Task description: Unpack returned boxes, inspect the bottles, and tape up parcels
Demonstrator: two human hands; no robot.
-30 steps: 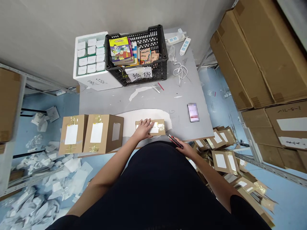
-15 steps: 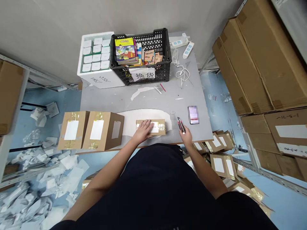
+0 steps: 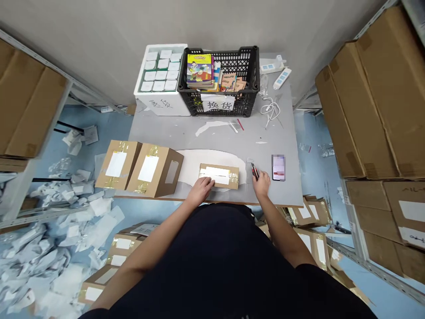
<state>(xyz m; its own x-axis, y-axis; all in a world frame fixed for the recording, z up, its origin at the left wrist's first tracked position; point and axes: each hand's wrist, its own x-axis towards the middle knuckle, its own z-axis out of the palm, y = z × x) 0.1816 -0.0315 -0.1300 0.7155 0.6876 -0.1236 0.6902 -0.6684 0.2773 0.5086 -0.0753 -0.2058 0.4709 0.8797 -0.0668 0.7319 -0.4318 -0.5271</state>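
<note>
A small taped cardboard box (image 3: pixel 235 178) with a white label lies on a white sheet (image 3: pixel 191 161) near the table's front edge. My left hand (image 3: pixel 200 191) touches the box's near left corner, its fingers close together; whether they grip the box is hard to make out. My right hand (image 3: pixel 262 184) is closed around a red and black utility knife (image 3: pixel 255 172), to the right of the box. Right of that hand a phone (image 3: pixel 278 167) lies with its screen lit.
Two taped boxes (image 3: pixel 151 170) stand at the table's left front. At the back are a white foam box (image 3: pixel 172 109) and a black crate (image 3: pixel 219 96) of books. Power strips (image 3: pixel 282 78) and a white cable (image 3: pixel 271 110) lie back right. Shelves flank the table.
The view has shifted. My left hand has slid from the top of the small box to its near left corner. The knife in my right hand has turned slightly and lies lower.
</note>
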